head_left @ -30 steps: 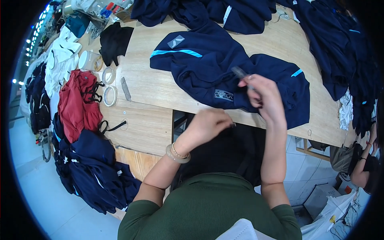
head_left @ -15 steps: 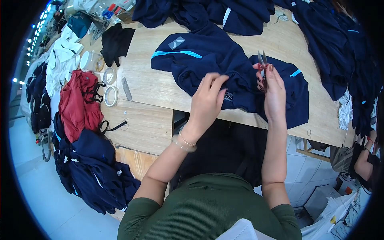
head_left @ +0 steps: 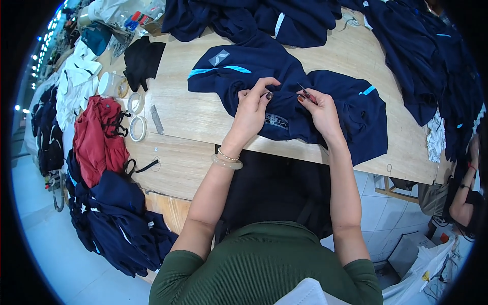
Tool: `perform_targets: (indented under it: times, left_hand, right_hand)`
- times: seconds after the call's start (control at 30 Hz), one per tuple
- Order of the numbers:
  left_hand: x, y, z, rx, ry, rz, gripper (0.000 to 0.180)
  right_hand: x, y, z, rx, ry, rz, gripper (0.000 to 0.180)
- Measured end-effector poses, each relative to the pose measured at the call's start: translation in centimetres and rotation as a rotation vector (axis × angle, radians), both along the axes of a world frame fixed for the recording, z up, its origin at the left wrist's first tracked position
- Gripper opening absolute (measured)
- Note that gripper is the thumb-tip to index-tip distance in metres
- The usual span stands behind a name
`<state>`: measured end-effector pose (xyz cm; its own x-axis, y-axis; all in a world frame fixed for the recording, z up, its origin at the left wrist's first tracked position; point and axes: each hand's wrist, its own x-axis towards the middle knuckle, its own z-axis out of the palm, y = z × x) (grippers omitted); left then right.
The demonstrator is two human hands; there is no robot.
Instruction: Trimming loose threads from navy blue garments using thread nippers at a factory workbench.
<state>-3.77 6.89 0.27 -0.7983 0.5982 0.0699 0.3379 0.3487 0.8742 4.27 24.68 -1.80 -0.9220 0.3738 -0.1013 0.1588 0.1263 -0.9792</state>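
Note:
A navy blue jacket (head_left: 282, 61) with light blue stripes and a grey patch lies bunched on the wooden table before me. My left hand (head_left: 251, 107), with bracelets at the wrist, is on its middle, fingers curled into the cloth and the thumb towards the right. Close by on the right, my right hand (head_left: 321, 113) grips small scissors (head_left: 308, 95) with reddish handles. Their dark tip points up and left, low over the fabric; the fingers hide most of the tool. Below my left hand shows a grey printed label (head_left: 276, 121) on the jacket.
More navy garments (head_left: 213, 20) are heaped at the back and along the right side. To the left are tape rolls (head_left: 137, 128), a grey metal strip (head_left: 156, 120), a white tub (head_left: 109, 84), red cloth (head_left: 96, 142) and black cloth (head_left: 143, 61). Another person's arm (head_left: 465, 190) shows at far right.
My right hand has lowered the scissors from upright towards the cloth and moved left, nearer my left hand. My left hand has settled onto the jacket, and the label now shows more fully.

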Motion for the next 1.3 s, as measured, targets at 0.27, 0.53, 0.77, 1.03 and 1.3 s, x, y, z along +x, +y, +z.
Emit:
perform_targets:
  times: [0.27, 0.53, 0.77, 1.03, 1.3]
  left_hand:
    - [2.1, 0.2, 1.9, 0.252, 0.525, 0.194, 0.006]
    - [-2.2, -7.9, 4.7, 0.397, 0.219, 0.540, 0.011]
    - [-1.4, -5.3, -0.2, -0.009, 0.349, 0.284, 0.029]
    - [-1.6, -6.7, 0.1, 0.103, -0.168, 0.119, 0.030]
    - [-0.8, -6.8, 0.6, 0.009, -0.164, 0.130, 0.026]
  right_hand:
    - [0.2, 0.0, 0.3, 0.139, -0.057, -0.041, 0.014]
    - [0.1, -0.3, 1.0, 0.150, -0.069, -0.063, 0.015]
    - [-0.4, -0.2, 0.4, 0.226, 0.060, -0.155, 0.013]
    - [-3.3, 4.1, -0.3, 0.865, 0.086, -0.316, 0.020]
    - [-2.9, 3.4, 0.0, 0.798, 0.058, -0.282, 0.021]
